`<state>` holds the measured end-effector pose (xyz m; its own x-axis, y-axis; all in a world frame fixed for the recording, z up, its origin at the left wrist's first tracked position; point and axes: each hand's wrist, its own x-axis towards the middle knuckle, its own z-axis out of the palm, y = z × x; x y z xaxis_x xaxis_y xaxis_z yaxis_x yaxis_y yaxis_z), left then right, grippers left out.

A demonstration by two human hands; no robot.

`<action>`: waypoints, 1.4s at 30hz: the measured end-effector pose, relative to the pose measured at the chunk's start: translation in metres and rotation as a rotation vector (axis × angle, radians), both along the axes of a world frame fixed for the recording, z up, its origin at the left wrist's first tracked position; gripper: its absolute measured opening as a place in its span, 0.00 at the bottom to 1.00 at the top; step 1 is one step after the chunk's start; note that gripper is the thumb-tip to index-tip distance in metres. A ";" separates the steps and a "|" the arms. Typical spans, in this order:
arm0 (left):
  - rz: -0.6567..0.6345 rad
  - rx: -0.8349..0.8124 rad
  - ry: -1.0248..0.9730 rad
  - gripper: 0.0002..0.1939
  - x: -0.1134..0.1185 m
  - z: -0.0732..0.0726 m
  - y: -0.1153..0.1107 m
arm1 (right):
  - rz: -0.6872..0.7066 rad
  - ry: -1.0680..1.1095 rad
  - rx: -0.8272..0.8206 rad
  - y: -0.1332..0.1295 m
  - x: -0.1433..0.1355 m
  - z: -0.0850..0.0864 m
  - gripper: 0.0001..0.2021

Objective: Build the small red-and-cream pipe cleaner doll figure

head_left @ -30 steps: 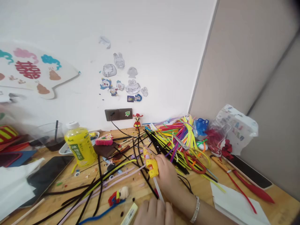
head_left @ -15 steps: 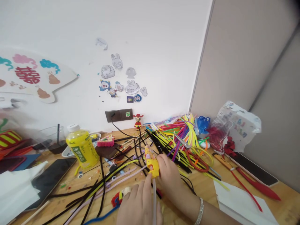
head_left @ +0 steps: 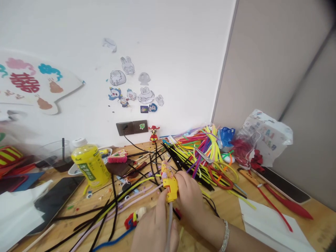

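A yellow hot glue gun (head_left: 171, 189), crusted with pinkish glue near its nozzle, points away from me above the cluttered table. My right hand (head_left: 190, 199) is wrapped round it from the right side. From its rear a translucent glue stick (head_left: 169, 224) runs back toward me. My left hand (head_left: 152, 227) closes about this stick, with a fingertip against the gun's left rear side; the exact grip is partly hidden. Beside the left hand lies a small red, yellow and blue pipe-cleaner piece (head_left: 131, 220) with a blue stem (head_left: 112, 242).
Black pipe cleaners (head_left: 114, 213) lie scattered on the left. Scissors (head_left: 204, 155) rest on a colourful pipe-cleaner heap (head_left: 194, 147). A yellow drink bottle (head_left: 90, 164), a dark tablet (head_left: 59, 199), a red-bladed knife (head_left: 288, 203), white paper (head_left: 270, 224) and a small figure (head_left: 154, 134) stand or lie around.
My left fingertip has moved up from below the glue gun's rear to its left side. The glue stick's rear end now leans slightly left. The view has shifted a little.
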<state>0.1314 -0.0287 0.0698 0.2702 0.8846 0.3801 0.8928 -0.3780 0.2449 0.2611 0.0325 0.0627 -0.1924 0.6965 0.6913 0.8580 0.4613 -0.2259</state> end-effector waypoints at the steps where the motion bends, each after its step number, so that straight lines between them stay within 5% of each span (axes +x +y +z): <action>1: -0.003 -0.035 -0.009 0.29 0.000 -0.001 0.001 | -0.004 -0.009 0.007 0.000 0.001 -0.001 0.09; 12: 0.038 0.042 -0.094 0.28 -0.005 -0.005 0.010 | -0.023 0.024 0.032 0.002 -0.008 -0.003 0.08; 24: 0.068 -0.072 -0.053 0.27 -0.005 0.006 0.018 | -0.057 -0.004 -0.010 0.005 -0.008 -0.006 0.09; 32: 0.125 -0.070 0.135 0.35 0.008 0.026 -0.004 | 0.144 0.184 -0.220 0.004 -0.009 -0.005 0.05; 37: 0.131 -0.095 0.107 0.29 -0.031 0.035 -0.011 | 0.321 0.392 -0.366 0.006 0.003 0.000 0.08; 42: 0.224 -0.198 0.087 0.20 -0.075 0.020 -0.010 | 0.466 0.644 -0.559 0.011 0.007 0.000 0.13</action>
<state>0.0564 -0.0391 0.0901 0.0845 0.9804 0.1781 0.9692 -0.1223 0.2136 0.2683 0.0433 0.0630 -0.2324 0.9061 0.3534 0.2521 0.4070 -0.8779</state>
